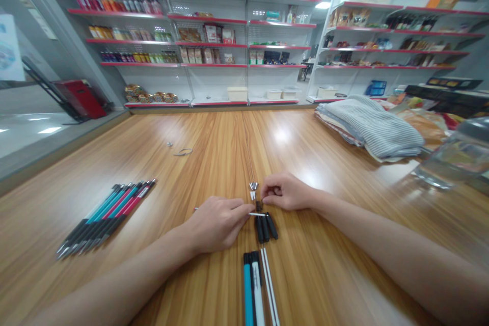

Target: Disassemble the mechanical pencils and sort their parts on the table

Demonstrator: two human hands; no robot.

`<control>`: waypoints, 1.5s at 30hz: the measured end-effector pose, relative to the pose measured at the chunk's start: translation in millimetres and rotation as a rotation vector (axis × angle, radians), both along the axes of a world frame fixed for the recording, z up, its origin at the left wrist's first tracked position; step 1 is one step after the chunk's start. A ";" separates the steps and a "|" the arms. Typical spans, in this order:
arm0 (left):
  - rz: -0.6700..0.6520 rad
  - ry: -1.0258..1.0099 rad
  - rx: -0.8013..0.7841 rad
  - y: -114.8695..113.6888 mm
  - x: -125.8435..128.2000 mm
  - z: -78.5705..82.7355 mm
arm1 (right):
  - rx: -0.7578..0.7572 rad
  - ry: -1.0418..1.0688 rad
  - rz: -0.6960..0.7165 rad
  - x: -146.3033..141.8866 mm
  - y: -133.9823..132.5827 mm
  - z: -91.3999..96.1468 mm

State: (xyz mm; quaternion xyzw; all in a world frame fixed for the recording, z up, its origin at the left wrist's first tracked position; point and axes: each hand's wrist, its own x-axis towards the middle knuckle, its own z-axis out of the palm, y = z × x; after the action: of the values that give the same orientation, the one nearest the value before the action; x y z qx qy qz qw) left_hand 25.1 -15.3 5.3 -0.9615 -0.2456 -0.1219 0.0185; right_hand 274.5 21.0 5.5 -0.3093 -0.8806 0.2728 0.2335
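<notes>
My left hand (223,221) is closed around a thin white pen refill (259,214), whose right end pokes out past the fingertips over several short black pen grips (263,228). Just right of the middle, my right hand (282,191) has its fingers curled into a pinch beside small dark parts (259,206); whether it holds one is hidden. Silver cone-shaped pen tips (253,186) and small white pieces (252,195) lie left of its fingertips. Closer to me are blue and white pen barrels (248,285) and two white refills (269,285).
A row of whole pens (109,216) in blue, red and black lies at the left. A loop (184,152) rests farther back. Folded striped cloth (370,125) and a clear water container (454,155) stand right. Stocked shelves (214,64) are behind the table.
</notes>
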 end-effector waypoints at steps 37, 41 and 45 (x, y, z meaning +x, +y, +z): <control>0.028 0.029 -0.024 0.1 0.6 -0.3 | 0.022 -0.030 -0.036 -3.4 -2.2 0.2; 0.039 0.026 -0.042 -0.3 0.6 -0.8 | 0.024 -0.037 -0.037 -3.0 -3.1 1.1; 0.060 0.018 -0.051 -0.1 1.3 -0.8 | 0.034 -0.039 -0.042 -3.5 -3.5 1.9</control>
State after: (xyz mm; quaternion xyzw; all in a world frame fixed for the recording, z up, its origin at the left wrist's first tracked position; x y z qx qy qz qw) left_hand 26.3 -15.4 4.5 -0.9549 -0.2772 -0.1062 -0.0001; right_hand 271.0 17.5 7.5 -0.3290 -0.8828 0.2469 0.2270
